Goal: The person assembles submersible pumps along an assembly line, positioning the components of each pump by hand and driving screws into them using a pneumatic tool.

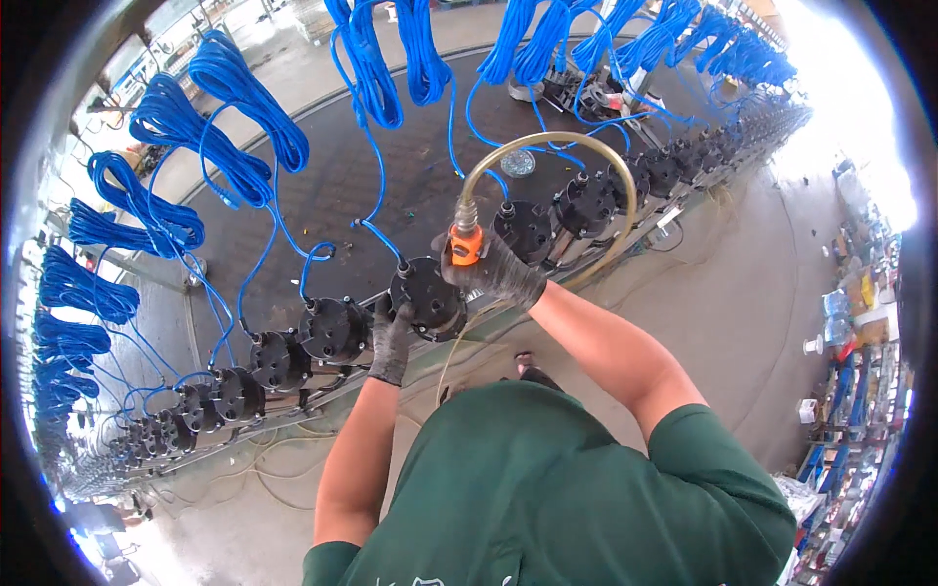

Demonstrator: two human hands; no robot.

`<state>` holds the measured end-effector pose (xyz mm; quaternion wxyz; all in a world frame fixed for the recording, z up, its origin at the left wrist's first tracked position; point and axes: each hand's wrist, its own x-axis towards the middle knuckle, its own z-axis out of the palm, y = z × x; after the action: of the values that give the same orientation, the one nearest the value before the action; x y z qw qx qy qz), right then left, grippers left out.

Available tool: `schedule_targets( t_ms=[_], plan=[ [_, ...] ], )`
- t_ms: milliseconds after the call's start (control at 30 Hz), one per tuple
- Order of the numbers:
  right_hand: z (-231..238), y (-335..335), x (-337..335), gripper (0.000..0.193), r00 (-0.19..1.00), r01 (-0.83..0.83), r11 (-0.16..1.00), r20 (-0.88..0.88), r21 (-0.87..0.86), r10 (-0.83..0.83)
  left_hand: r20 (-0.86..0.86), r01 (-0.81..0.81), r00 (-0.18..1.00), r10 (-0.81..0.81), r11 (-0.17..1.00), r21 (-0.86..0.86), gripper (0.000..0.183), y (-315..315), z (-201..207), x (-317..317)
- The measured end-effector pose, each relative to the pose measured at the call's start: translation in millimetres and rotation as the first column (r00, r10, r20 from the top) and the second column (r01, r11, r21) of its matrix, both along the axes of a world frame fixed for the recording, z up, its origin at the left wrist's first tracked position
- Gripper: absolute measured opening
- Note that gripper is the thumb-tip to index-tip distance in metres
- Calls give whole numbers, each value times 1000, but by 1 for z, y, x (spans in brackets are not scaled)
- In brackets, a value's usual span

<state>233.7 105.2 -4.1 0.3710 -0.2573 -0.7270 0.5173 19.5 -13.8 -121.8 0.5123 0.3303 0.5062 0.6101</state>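
Observation:
In a dark grey glove, my right hand (503,273) is closed round an orange air tool (467,244), held upright. A translucent yellowish hose (562,137) loops from the tool's top over to the right. The tool stands over the right side of a black round motor-like housing (422,293); its lower end is hidden by my hand. My gloved left hand (391,342) grips the left side of this housing, fingers curled against its edge. Another black housing (333,329) sits just left of that hand. A blue cable (381,234) rises from the gripped housing.
Similar housings (234,394) run in a long row on a rail to both sides. Coiled blue cables (249,103) hang beyond them, above a dark surface (322,176) bearing a small round metal dish (518,163). Loose hoses (264,469) lie on the floor. Shelves with parts (860,332) stand far right.

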Motion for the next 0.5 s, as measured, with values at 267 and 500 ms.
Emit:
schedule_targets(
  t_ms=[267, 500],
  plan=[
    [13, 10, 19, 50, 964, -218, 938, -211, -271, 163, -60, -101, 994, 96, 991, -87, 61, 4, -3, 6],
    [17, 25, 8, 43, 924, -331, 902, -290, -278, 250, -10, -257, 966, 257, 966, -17, 62, -5, -5, 26]
  ],
)
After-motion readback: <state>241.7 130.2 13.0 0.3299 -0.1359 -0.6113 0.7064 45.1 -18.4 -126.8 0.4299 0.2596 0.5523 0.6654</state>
